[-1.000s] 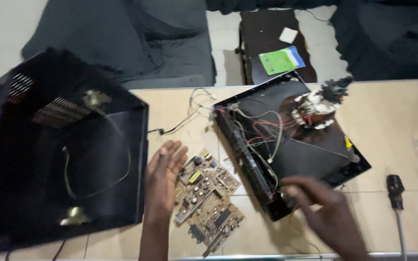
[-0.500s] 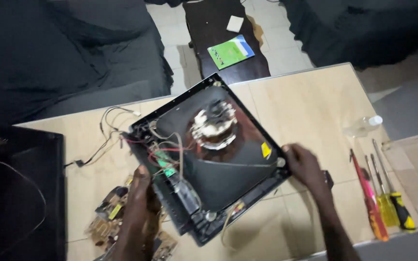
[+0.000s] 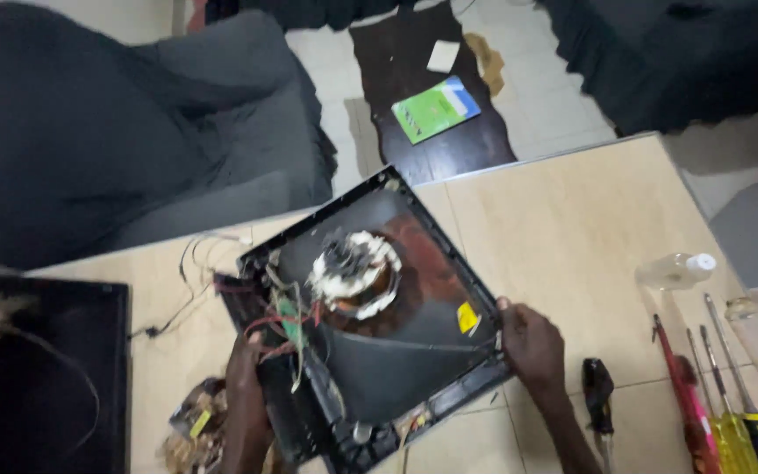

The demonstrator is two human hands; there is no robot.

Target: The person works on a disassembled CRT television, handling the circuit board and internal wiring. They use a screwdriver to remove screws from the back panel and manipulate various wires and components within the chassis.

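A black square appliance base (image 3: 405, 351) lies tilted on the beige table, with a round coil part (image 3: 354, 274) and red and green wires (image 3: 278, 320) inside. My left hand (image 3: 246, 373) grips its left edge by the wires. My right hand (image 3: 530, 341) grips its right edge near a yellow sticker (image 3: 468, 317). A green circuit board (image 3: 193, 428) lies on the table left of my left arm, joined by wires.
A black housing (image 3: 37, 377) sits at the left. Several screwdrivers (image 3: 721, 412) and a black-handled tool (image 3: 598, 395) lie at the right, near a small clear bottle (image 3: 675, 270). Beyond the table stand a dark sofa (image 3: 133, 132) and a low table with a green booklet (image 3: 436, 108).
My left hand left the circuit board and took the base's left edge; my right hand holds its right edge. The base has been turned and shifted, and my view swung right.
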